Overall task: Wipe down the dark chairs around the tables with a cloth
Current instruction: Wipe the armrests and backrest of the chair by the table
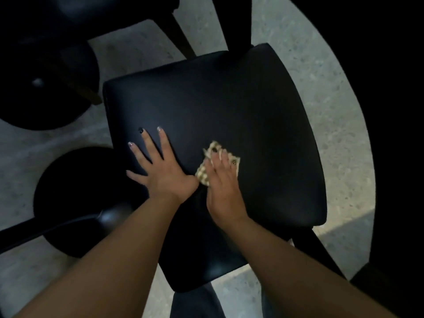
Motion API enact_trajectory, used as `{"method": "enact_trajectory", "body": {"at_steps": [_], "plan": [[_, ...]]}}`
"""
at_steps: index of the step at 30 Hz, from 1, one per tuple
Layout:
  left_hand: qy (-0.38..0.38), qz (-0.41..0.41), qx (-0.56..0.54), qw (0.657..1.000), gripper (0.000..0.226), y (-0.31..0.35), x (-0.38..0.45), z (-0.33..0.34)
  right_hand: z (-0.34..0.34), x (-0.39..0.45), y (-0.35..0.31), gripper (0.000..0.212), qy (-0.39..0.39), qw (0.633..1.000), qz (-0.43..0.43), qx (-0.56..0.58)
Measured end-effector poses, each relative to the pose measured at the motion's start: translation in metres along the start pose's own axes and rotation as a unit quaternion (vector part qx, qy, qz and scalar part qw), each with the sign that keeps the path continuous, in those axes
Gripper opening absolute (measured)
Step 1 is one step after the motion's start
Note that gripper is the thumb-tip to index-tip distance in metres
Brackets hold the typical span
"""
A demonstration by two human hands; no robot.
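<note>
Most of the cloth is covered by the right hand; only its checked edges are seen, and these are blurred. The fingertips of that hand are smeared. The chair back is lost in darkness at the top. A second chair is cut off by the upper left edge.

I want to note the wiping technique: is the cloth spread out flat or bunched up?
Bunched up. The checked cloth shows only as a small crumpled patch under the right hand on the chair seat.
</note>
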State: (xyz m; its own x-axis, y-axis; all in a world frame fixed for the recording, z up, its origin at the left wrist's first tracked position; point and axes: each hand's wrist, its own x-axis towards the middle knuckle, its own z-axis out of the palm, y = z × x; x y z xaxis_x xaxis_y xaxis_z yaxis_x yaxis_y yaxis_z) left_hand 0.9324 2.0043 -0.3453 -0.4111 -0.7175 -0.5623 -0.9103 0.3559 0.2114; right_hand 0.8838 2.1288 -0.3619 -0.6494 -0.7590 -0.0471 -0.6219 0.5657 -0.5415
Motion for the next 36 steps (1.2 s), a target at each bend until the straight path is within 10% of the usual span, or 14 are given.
{"method": "enact_trajectory", "body": {"at_steps": [3,10,21,29,36], "plan": [[0.07,-0.025,-0.084,0.994,0.123,-0.011,-0.017,0.003,-0.029,0.029,0.009,0.048,0.008,0.996,-0.022,0.088],[0.19,-0.055,-0.309,0.93,0.082,-0.025,-0.028,0.005,-0.078,0.175,0.095,0.051,0.09,0.971,0.218,-0.034],[0.168,-0.209,-0.316,0.91,0.079,-0.049,-0.103,0.05,-0.026,0.111,0.033,0.05,-0.035,0.996,-0.075,-0.04],[0.177,-0.389,-0.415,0.803,0.069,-0.03,-0.121,0.057,-0.016,0.056,0.002,0.064,-0.155,0.977,-0.146,-0.028],[0.125,-0.345,-0.413,0.833,0.065,-0.046,-0.155,0.066,-0.029,-0.021,0.014,0.067,-0.269,0.945,-0.187,-0.011]]}}
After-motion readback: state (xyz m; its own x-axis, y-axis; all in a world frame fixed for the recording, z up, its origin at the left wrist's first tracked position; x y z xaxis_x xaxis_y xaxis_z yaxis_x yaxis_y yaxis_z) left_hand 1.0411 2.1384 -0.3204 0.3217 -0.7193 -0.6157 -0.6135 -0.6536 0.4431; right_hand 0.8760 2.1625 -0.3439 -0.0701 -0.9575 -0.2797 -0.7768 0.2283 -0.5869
